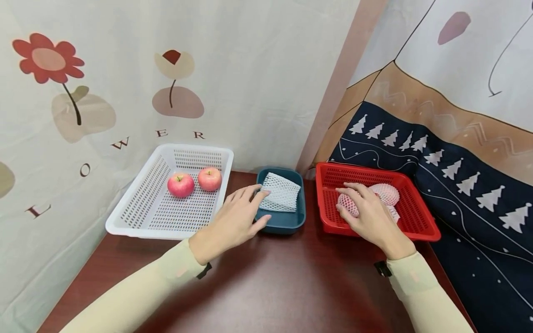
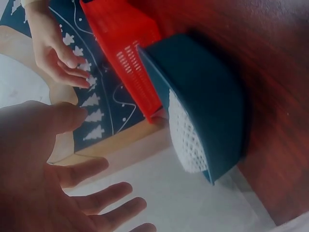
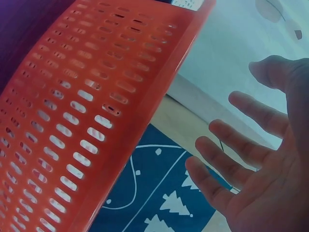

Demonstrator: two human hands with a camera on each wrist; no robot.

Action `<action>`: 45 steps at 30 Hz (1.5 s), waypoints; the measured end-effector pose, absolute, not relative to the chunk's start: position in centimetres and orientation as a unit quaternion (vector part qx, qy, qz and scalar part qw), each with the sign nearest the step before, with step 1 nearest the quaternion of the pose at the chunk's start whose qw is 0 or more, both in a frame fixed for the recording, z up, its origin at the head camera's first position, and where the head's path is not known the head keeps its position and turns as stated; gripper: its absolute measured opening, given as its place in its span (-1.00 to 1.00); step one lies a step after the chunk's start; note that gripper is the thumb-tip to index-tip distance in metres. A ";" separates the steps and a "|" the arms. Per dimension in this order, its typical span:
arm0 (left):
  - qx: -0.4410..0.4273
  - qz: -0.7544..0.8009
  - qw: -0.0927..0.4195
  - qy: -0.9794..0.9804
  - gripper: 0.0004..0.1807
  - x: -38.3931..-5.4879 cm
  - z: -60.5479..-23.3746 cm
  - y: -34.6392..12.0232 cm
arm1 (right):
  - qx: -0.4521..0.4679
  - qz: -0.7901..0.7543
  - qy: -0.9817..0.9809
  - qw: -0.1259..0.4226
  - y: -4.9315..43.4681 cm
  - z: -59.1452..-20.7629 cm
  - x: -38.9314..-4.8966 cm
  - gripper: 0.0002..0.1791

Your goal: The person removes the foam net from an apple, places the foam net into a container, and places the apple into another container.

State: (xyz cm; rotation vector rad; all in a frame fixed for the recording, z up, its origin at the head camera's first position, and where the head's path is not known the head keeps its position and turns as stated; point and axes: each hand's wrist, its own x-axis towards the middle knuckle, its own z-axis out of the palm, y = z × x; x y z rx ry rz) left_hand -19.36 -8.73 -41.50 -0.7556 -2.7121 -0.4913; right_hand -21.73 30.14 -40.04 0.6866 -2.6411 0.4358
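Observation:
My left hand (image 1: 237,217) hovers between the white basket and the blue bin (image 1: 272,226), fingers spread and holding nothing. A white foam net sleeve (image 1: 281,194) lies flat in the bin, by its fingertips. In the left wrist view the thumb and fingers (image 2: 113,195) are apart from the bin. My right hand (image 1: 370,217) is over the red basket (image 1: 420,208), its fingers loosely bent above netted fruits (image 1: 385,193). The right wrist view shows that hand (image 3: 256,145) above the rim, holding nothing. Part of the fruits is hidden behind it.
Two red apples (image 1: 181,185) sit in the white basket (image 1: 137,226) on the left. All three containers stand in a row at the back of the dark red wooden table (image 1: 287,286). Printed curtains (image 1: 258,83) hang right behind them and along the right side.

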 end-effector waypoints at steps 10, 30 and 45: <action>-0.251 -0.176 0.126 -0.943 -0.28 -19.4 -42.0 -7.4 | 0.225 0.151 -0.949 0.161 30.5 -39.6 -22.3 -0.42; -0.254 -0.194 0.105 -0.942 -0.25 -20.7 -42.7 -3.4 | 0.210 0.121 -0.960 0.143 31.4 -38.2 -22.9 -0.44; -0.255 -0.178 0.075 -0.948 -0.25 -22.0 -43.1 0.5 | 0.193 0.115 -0.968 0.113 32.0 -37.9 -23.7 -0.43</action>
